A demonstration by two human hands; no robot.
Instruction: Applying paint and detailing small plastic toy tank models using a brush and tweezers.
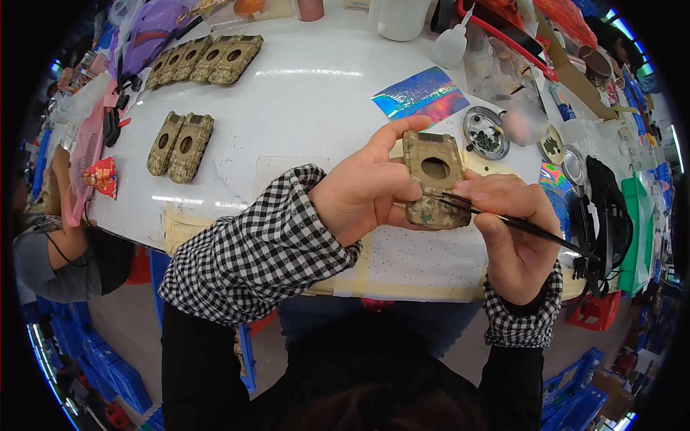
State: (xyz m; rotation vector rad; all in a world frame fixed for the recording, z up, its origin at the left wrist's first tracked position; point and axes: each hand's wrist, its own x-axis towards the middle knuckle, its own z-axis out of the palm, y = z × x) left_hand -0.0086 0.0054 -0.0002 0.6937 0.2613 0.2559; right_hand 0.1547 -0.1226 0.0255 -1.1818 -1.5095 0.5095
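A camouflage-patterned toy tank hull [435, 205] with a round hole in its top is gripped at its left side by my left hand [370, 179]. Between the thumb and fingers of my right hand [514, 226] is a pair of black tweezers [528, 228]. Their tips meet the hull's top just below the round hole; whether they pinch a small part there cannot be made out. A round metal dish [491, 147] with small dark green pieces lies just beyond my right hand.
Two more tank hulls [188, 149] stand at the left, with a row of several [233, 61] behind them. Holographic sheet [420, 95], white squeeze bottle [450, 47] and plastic bags [503, 68] lie at the far right. A co-worker's arm [65, 248] shows at the left edge.
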